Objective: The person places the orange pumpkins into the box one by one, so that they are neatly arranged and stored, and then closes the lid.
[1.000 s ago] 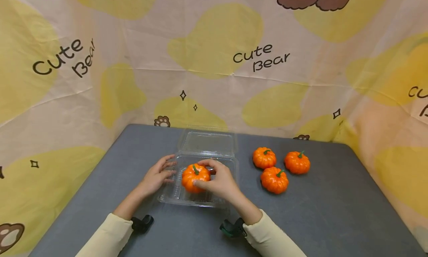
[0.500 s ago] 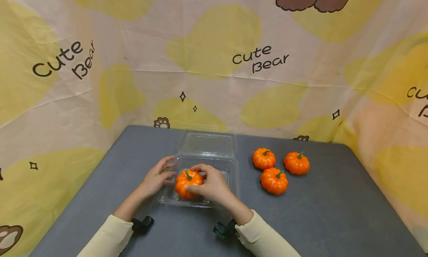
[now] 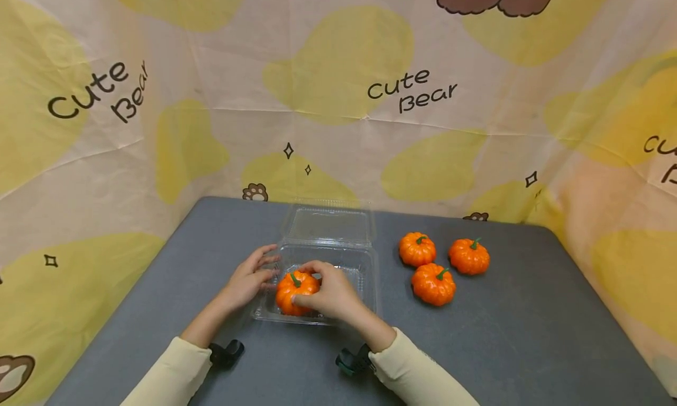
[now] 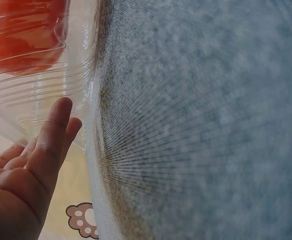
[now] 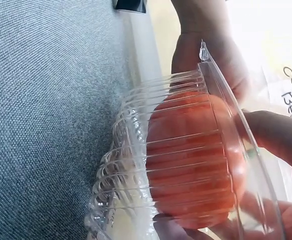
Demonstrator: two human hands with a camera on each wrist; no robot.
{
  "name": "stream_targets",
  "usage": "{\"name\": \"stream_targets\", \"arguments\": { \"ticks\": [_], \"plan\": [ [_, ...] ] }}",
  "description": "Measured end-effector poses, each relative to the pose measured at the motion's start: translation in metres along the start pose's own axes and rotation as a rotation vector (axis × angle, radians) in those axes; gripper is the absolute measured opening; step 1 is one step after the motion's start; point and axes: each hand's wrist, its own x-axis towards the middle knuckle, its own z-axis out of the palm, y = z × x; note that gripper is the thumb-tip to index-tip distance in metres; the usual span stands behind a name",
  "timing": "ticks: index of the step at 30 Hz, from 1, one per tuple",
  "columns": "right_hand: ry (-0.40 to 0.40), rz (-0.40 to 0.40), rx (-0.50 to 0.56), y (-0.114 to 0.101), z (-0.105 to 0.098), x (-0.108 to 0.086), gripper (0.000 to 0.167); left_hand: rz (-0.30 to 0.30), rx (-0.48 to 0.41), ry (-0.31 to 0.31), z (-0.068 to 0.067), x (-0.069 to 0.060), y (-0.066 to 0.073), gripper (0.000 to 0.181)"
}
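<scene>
An orange toy pumpkin (image 3: 296,293) with a green stem is inside the clear plastic box (image 3: 365,277), toward its near left part. My right hand (image 3: 335,293) grips it between thumb and fingers from the right. In the right wrist view the pumpkin (image 5: 191,160) shows through the ribbed box wall. My left hand (image 3: 247,282) is at the box's left side, fingers extended. The left wrist view shows that hand (image 4: 28,175) with straight fingers against or very near the clear wall (image 4: 41,92).
The box's lid (image 3: 330,225) lies folded back behind it. Three more pumpkins, one at the back left (image 3: 417,249), one at the right (image 3: 469,256) and one nearer (image 3: 433,284), sit on the grey table (image 3: 508,347) right of the box. A printed cloth (image 3: 338,71) hangs behind.
My right hand and the gripped pumpkin have moved left and slightly nearer within the box, mostly during the first half second. My left hand has stayed nearly still.
</scene>
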Motion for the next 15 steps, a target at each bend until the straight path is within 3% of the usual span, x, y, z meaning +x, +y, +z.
{"name": "stream_targets", "arguments": {
  "ticks": [15],
  "plan": [
    [-0.044, 0.019, 0.008, -0.0019, 0.0072, 0.0031, 0.049, 0.002, 0.032, -0.001, 0.0015, -0.0029, 0.004, 0.055]
  ]
}}
